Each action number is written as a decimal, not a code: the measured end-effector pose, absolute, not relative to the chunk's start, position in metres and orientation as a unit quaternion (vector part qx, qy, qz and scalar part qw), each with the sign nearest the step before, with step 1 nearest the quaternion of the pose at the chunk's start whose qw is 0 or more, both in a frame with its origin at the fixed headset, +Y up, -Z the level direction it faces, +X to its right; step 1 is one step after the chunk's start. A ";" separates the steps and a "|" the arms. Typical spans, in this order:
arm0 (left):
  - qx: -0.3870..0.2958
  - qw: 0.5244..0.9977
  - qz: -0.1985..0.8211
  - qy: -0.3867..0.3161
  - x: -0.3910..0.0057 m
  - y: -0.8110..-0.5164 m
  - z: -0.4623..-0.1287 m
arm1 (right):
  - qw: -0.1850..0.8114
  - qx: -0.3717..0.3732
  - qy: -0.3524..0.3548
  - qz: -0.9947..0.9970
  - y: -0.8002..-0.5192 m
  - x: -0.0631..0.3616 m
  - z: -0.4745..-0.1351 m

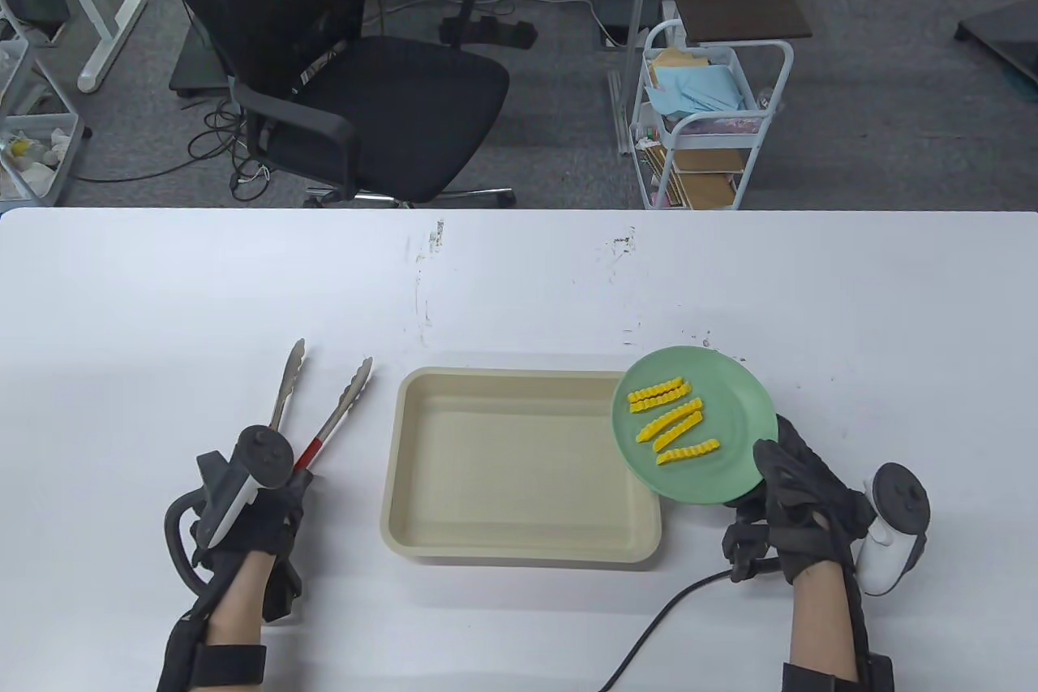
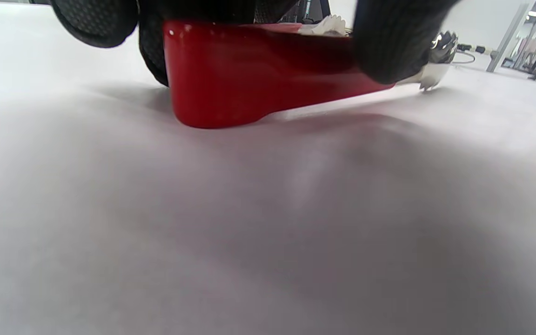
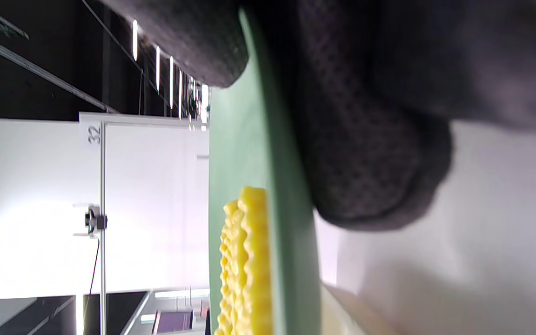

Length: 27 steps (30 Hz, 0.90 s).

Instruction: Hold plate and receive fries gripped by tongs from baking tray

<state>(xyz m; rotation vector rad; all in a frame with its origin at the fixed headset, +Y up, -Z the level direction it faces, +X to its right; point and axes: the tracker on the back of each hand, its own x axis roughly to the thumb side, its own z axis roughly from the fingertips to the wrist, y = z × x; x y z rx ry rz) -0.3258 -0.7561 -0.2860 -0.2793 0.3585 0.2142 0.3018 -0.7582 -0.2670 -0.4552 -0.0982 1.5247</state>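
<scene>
The green plate (image 1: 730, 408) carries several yellow crinkle fries (image 1: 669, 420). My right hand (image 1: 778, 481) grips its near right rim, thumb on top and fingers below, and holds it over the right edge of the beige baking tray (image 1: 519, 457), whose floor is bare. In the right wrist view the plate (image 3: 240, 163) is seen edge-on with fries (image 3: 244, 260) between my fingers (image 3: 365, 163). The tongs (image 1: 340, 408) lie spread open on the table left of the tray. My left hand (image 1: 296, 481) holds their red handle end (image 2: 249, 70), which rests on the table.
A black cable (image 1: 665, 619) runs over the table by my right wrist. A black office chair (image 1: 357, 75) and a white cart (image 1: 705, 124) stand beyond the table's far edge. The table (image 1: 519, 286) is white.
</scene>
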 end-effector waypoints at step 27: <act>-0.022 0.986 0.165 0.032 -0.273 -0.713 -0.254 | 0.657 -0.337 -0.010 0.675 -0.777 0.331 -0.266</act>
